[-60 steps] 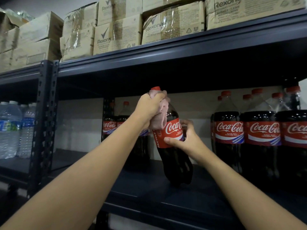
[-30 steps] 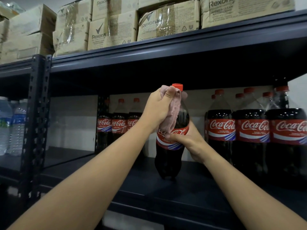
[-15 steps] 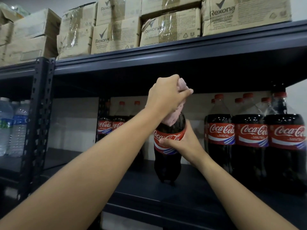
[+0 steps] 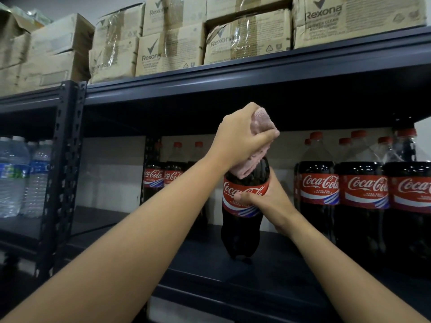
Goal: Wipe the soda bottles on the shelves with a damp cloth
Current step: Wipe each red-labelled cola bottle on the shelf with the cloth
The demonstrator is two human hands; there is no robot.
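Observation:
A large dark cola bottle (image 4: 242,220) with a red label stands on the dark shelf (image 4: 268,271), near its middle. My left hand (image 4: 240,136) grips a pink cloth (image 4: 247,167) wrapped over the bottle's neck and cap, which are hidden under it. My right hand (image 4: 268,197) holds the bottle at the label, thumb across the front. Several more cola bottles (image 4: 363,201) stand in a row to the right, and a few smaller ones (image 4: 163,178) stand at the back left.
Cardboard boxes (image 4: 172,40) fill the shelf above. Clear water bottles (image 4: 16,178) stand on the neighbouring rack at left, past a perforated upright post (image 4: 63,173). A pale wall shows behind the bottles.
My left hand with the cloth rose from the bottle's shoulder to cover the cap. The bottle went from tilted to upright. My right hand stayed on the label.

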